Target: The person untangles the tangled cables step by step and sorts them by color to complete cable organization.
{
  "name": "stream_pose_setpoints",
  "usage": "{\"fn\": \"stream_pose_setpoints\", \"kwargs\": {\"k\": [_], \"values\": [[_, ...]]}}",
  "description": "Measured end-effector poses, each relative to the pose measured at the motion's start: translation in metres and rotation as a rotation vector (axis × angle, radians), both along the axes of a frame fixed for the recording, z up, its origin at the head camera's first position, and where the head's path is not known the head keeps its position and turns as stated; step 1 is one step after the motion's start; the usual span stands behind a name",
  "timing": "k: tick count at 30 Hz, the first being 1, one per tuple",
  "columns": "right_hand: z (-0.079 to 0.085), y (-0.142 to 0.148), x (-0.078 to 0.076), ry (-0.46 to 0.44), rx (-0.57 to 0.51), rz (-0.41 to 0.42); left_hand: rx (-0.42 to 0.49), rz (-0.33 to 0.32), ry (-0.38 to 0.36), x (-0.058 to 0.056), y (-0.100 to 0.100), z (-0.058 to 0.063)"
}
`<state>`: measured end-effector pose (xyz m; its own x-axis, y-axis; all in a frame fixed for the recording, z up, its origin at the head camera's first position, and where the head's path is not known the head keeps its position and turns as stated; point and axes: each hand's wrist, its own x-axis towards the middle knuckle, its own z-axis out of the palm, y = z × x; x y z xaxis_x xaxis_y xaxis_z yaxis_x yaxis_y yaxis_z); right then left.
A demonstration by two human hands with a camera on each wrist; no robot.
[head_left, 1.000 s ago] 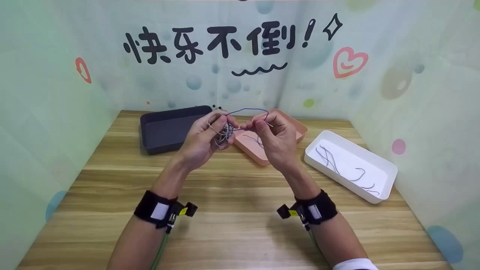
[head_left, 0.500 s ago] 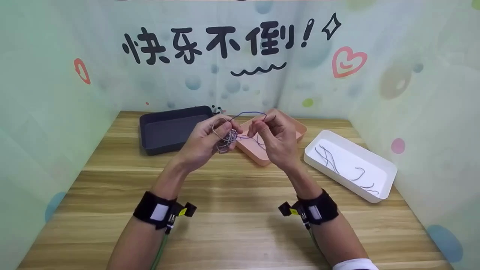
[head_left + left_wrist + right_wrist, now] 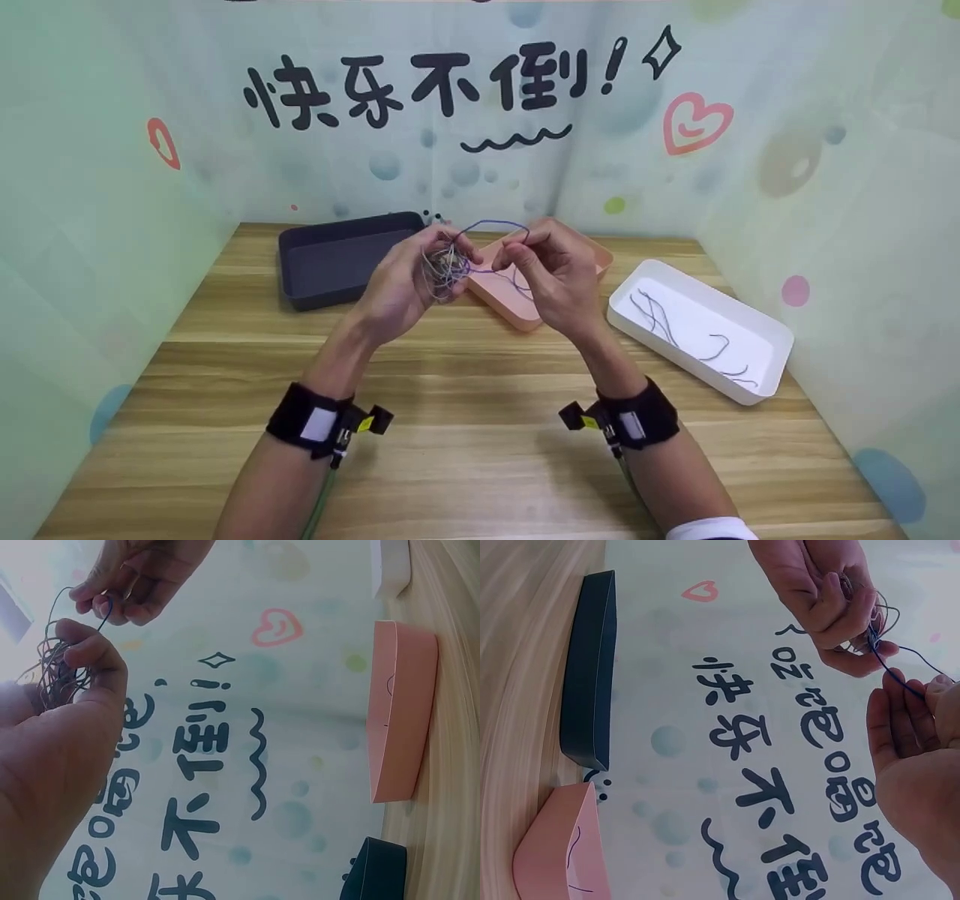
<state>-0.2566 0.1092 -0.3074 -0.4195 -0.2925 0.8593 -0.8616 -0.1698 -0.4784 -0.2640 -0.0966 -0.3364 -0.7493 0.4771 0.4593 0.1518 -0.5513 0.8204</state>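
Observation:
A tangled bundle of thin grey and blue cord point(image 3: 445, 268) sits in my left hand point(image 3: 397, 289), whose fingers curl round it. My right hand point(image 3: 561, 277) pinches a blue strand point(image 3: 491, 222) between thumb and fingertips. That strand arches from the bundle across to the right hand, and a second stretch runs lower between the two hands. In the left wrist view the bundle point(image 3: 60, 671) shows as loose loops spilling past the fingers. The right wrist view shows the blue strand point(image 3: 891, 673) leading from the bundle to the right fingers. Both hands are raised above the pink tray point(image 3: 517, 309).
A dark tray point(image 3: 337, 259) stands at the back left of the wooden table point(image 3: 450, 435). Several short cord pieces lie in the white tray point(image 3: 701, 322) at the right. Blue cord lies in the pink tray. A printed fabric backdrop point(image 3: 420, 172) surrounds the table.
The bundle has turned in my left hand, and its left thumb no longer lies across the front. My right hand has shifted slightly, still pinching the blue strand. The trays have stayed put.

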Motion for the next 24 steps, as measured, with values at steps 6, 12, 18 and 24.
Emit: {"fn": "stream_pose_setpoints", "kwargs": {"k": [6, 12, 18, 24], "values": [[0.000, -0.002, 0.001, -0.031, -0.029, 0.052, -0.141, 0.176, 0.115, 0.008, 0.003, 0.006], [-0.002, -0.003, 0.000, -0.063, -0.023, 0.092, -0.330, 0.354, 0.275, 0.015, 0.002, 0.013], [-0.004, -0.003, 0.000, -0.070, 0.008, 0.065, -0.404, 0.420, 0.307, 0.015, 0.000, 0.014], [-0.005, -0.002, -0.001, -0.033, 0.055, -0.011, -0.433, 0.467, 0.329, 0.014, 0.001, 0.012]]}}
